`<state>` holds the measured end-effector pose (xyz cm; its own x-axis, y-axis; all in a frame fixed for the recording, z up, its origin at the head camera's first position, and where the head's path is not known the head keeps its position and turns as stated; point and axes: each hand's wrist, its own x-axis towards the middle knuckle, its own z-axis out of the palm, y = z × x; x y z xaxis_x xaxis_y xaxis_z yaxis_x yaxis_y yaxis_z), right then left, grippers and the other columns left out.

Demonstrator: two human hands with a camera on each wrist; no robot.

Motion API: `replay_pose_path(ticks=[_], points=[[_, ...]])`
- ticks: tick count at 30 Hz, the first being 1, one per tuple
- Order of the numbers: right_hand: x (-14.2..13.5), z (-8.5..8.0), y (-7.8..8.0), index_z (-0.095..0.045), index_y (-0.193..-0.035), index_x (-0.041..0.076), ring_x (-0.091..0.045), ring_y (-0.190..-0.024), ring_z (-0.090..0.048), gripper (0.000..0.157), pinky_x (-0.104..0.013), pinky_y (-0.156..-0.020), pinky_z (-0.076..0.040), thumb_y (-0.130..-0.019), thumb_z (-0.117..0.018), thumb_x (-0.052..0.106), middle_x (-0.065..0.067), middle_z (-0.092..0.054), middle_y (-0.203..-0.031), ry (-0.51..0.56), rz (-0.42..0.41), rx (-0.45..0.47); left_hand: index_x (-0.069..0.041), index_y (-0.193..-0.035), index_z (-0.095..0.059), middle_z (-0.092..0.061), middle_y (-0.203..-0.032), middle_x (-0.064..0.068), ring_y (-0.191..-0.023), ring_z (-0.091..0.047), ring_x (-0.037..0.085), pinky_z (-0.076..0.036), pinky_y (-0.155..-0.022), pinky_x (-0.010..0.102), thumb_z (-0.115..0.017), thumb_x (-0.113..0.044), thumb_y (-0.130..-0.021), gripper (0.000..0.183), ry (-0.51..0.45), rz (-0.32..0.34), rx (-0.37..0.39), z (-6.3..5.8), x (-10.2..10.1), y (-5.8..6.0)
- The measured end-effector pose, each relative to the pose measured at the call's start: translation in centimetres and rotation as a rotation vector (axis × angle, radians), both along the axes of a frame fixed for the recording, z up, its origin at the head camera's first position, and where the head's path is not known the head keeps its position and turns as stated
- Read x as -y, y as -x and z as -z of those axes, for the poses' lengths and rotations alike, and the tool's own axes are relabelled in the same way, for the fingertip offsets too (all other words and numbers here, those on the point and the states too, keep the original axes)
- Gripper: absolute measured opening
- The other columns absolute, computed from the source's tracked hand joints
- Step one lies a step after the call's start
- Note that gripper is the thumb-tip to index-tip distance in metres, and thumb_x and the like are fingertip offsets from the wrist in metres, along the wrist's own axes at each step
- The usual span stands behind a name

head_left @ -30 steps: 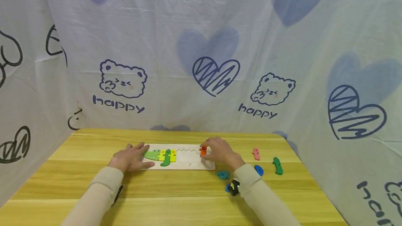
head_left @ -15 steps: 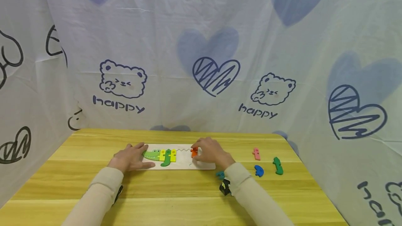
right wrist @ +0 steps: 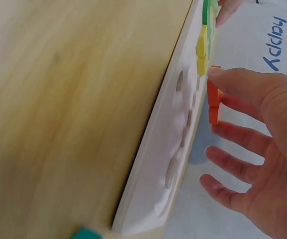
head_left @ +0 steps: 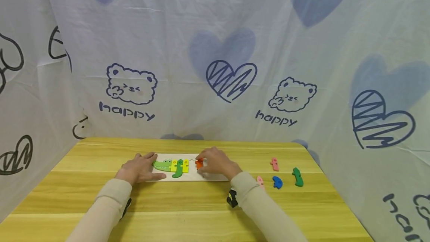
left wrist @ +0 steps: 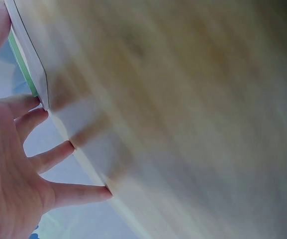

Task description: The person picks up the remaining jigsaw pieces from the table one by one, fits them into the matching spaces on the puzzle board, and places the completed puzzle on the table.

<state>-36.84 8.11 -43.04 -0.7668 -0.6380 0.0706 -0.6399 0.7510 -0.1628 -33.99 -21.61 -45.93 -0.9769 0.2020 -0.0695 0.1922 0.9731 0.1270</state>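
Observation:
A white puzzle board [head_left: 218, 177] with a recessed outline lies on the table. Green crocodile-head piece [head_left: 162, 166], yellow pieces [head_left: 186, 166] and a green leg piece [head_left: 177, 171] sit together in its left part. My left hand [head_left: 138, 169] rests at the board's left end, fingers spread, some fingertips on the table in the left wrist view. With thumb and fingers, my right hand [head_left: 216, 163] pinches an orange puzzle piece [right wrist: 213, 97] just over the board, right of the yellow pieces. The hand covers part of that piece in the head view.
Right of the board lie a pink piece [head_left: 274, 164], a blue piece [head_left: 277, 182], a green piece [head_left: 297, 177] and another pink piece [head_left: 260, 181] partly behind the right sleeve. A teal piece [right wrist: 86, 234] shows near the board's corner. A printed cloth [head_left: 188, 122] hangs behind the table.
My right hand has moved left along the board with the orange piece, closer to the yellow pieces. The left hand has stayed nearly still.

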Motion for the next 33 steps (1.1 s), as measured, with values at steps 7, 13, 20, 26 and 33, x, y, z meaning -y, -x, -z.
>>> replay_pose_path(ticks=[7,13,20,26,33], points=[[1.2,0.5,0.2,-0.065,-0.123,0.022,-0.021,-0.114,-0.054,0.043,-0.040,-0.095,-0.047,-0.084,-0.071,0.037,0.002,-0.062,-0.128,-0.003,-0.012,0.019,-0.011,-0.146,-0.038,-0.034,-0.154,0.014,-0.131,-0.034,0.053,-0.042,-0.090,0.071,-0.049,-0.083,-0.071,0.105,0.003,-0.002,0.005,0.0,-0.1,0.1],[1.8,0.8,0.4,-0.064,-0.125,0.022,-0.020,-0.114,-0.055,0.043,-0.038,-0.095,-0.047,-0.085,-0.070,0.038,0.003,-0.062,-0.128,-0.035,-0.035,-0.024,-0.011,-0.146,-0.037,-0.034,-0.154,0.014,-0.131,-0.035,0.053,-0.042,-0.089,0.071,-0.048,-0.084,-0.071,0.106,0.010,-0.002,0.003,0.1,0.0,0.2],[2.5,0.9,0.4,-0.065,-0.124,0.023,-0.019,-0.103,-0.053,0.041,-0.031,-0.084,-0.045,-0.086,-0.069,0.037,0.003,-0.062,-0.128,-0.038,-0.032,-0.027,-0.011,-0.147,-0.037,-0.033,-0.154,0.014,-0.132,-0.033,0.054,-0.041,-0.089,0.072,-0.048,-0.084,-0.071,0.106,0.009,-0.003,0.011,0.1,0.1,0.2],[2.9,1.2,0.5,-0.066,-0.123,0.024,-0.016,-0.097,-0.051,0.038,-0.027,-0.076,-0.041,-0.087,-0.068,0.036,0.003,-0.064,-0.124,-0.059,-0.049,-0.046,-0.011,-0.147,-0.037,-0.032,-0.154,0.014,-0.132,-0.032,0.054,-0.040,-0.090,0.073,-0.048,-0.084,-0.071,0.106,0.013,-0.008,0.017,0.1,0.1,0.2],[2.9,1.3,0.4,-0.065,-0.123,0.024,-0.016,-0.096,-0.051,0.038,-0.026,-0.075,-0.040,-0.087,-0.067,0.036,0.004,-0.064,-0.125,-0.079,-0.055,-0.045,-0.011,-0.147,-0.036,-0.032,-0.155,0.013,-0.133,-0.031,0.055,-0.041,-0.087,0.074,-0.048,-0.084,-0.071,0.106,0.011,-0.004,0.018,0.1,0.1,0.3]])
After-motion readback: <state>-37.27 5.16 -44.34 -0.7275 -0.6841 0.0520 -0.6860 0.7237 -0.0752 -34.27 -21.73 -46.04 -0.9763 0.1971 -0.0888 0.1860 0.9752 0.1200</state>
